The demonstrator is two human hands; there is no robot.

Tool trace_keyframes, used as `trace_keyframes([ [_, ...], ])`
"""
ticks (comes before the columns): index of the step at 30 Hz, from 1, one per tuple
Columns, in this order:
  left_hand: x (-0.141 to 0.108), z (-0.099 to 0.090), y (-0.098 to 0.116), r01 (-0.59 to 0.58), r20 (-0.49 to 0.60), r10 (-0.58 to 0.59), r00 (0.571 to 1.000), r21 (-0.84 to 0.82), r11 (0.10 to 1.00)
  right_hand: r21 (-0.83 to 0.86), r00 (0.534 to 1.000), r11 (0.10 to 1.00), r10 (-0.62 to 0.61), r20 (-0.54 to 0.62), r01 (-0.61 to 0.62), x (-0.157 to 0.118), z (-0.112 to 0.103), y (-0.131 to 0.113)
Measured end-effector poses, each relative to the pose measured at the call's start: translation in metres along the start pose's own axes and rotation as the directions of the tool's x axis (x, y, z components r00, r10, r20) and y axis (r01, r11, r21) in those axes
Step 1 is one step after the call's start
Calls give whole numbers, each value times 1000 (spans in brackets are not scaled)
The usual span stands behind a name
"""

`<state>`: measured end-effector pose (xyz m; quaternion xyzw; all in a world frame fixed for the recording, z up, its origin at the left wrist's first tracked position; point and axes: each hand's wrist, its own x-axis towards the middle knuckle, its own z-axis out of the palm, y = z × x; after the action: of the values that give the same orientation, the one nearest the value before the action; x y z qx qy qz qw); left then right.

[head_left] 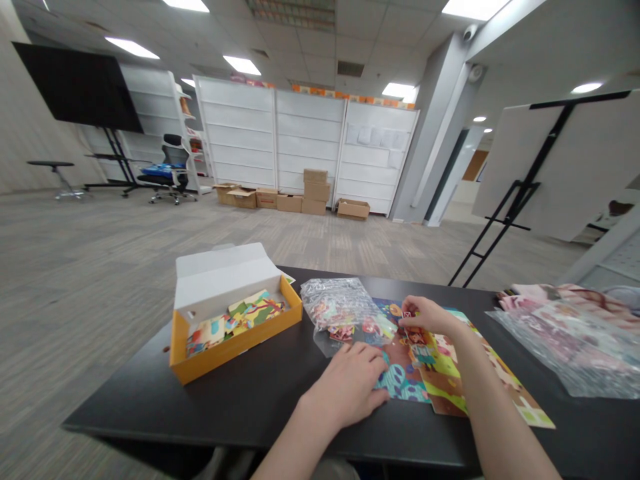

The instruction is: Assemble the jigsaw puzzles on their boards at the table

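Observation:
My left hand [356, 380] lies palm down at the near left edge of a blue picture board [397, 380], fingers loosely spread and holding nothing. Above the boards, my right hand [425, 315] pinches a small red puzzle piece [407, 316] between thumb and fingers. Under my right forearm is a yellow and brown picture board [445, 393], partly covered by the arm. A clear plastic bag [340, 300] with colourful pieces lies just beyond my left hand, overlapping the blue board's edge.
An open yellow box [240, 350] holding several picture pieces stands at the left of the black table [150, 407]. Plastic-wrapped pink items [575, 333] lie at the right. Beyond are cardboard boxes [315, 193], an office chair [173, 170] and a whiteboard stand [520, 180].

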<state>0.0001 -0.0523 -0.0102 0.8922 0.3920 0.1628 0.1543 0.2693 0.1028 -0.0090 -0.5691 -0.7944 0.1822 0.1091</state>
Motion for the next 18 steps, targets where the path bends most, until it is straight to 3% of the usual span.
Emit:
trace_keyframes([
  [5, 1, 0, 0, 0, 2, 0, 1000, -9, 1000, 163, 1000, 986, -27, -16, 29, 2, -2, 8],
  [11, 0, 0, 1, 6, 6, -6, 1000, -11, 1000, 204, 966, 976, 119, -229, -72, 12, 1, 19],
  [13, 1, 1, 0, 2, 4, -2, 1000, -11, 1000, 282, 972, 957, 127, -200, -67, 13, 4, 15],
  [18, 1, 2, -1, 8, -5, -9, 1000, -15, 1000, 452, 1000, 892, 6, 6, -8, 10, 15, -9],
])
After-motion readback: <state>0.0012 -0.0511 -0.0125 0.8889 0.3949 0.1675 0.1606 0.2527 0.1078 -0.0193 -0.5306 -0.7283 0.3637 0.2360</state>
